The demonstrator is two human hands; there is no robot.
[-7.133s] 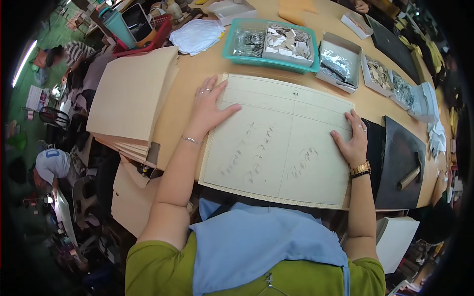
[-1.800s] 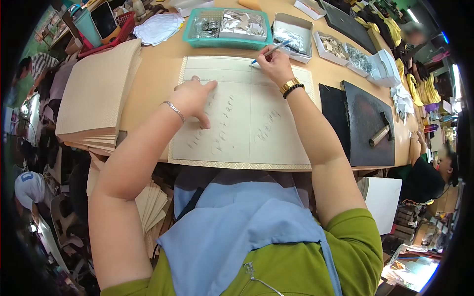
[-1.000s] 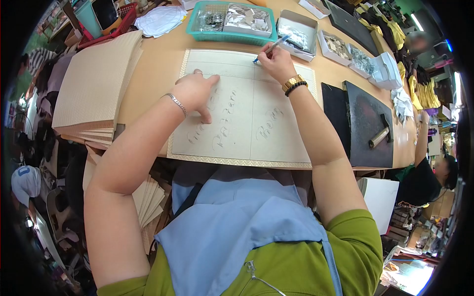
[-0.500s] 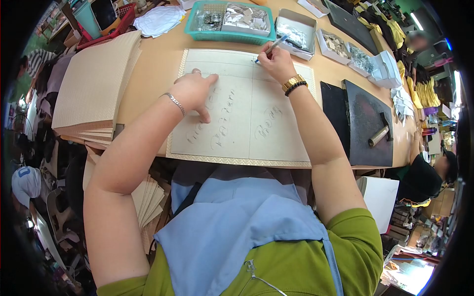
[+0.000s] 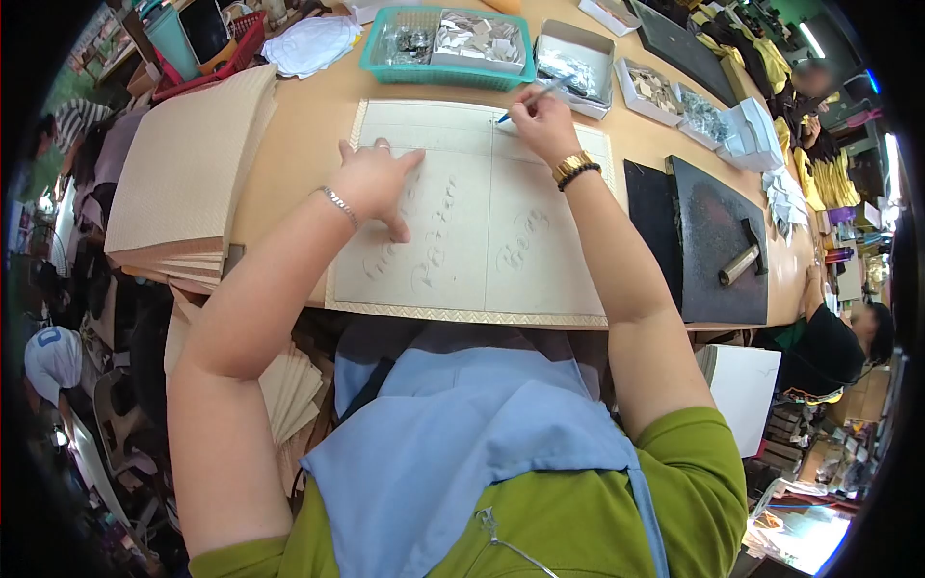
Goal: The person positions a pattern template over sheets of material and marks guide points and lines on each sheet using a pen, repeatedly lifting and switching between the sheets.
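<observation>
A pale pattern board [image 5: 453,246] with pencil lines and handwriting lies in front of me, over a slightly larger sheet whose woven-textured edge [image 5: 462,314] shows around it. My left hand [image 5: 379,183] rests on the board's left part, fingers spread and holding nothing. Near the far edge, my right hand [image 5: 545,125] grips a pen [image 5: 533,97]. Its blue tip is at or just above the board, close to a ruled vertical line; contact is too small to tell.
Stacked textured sheets [image 5: 188,164] stand at the left. Behind the board are a teal basket [image 5: 448,75] and a box of small packets [image 5: 575,67]. On the right, a hammer [image 5: 742,260] lies on a dark slab [image 5: 708,217]. Other people sit on both sides.
My right hand has barely shifted, and the pen is tilted lower, with more of its blue tip showing. My left hand stays on the board, with another finger now visible.
</observation>
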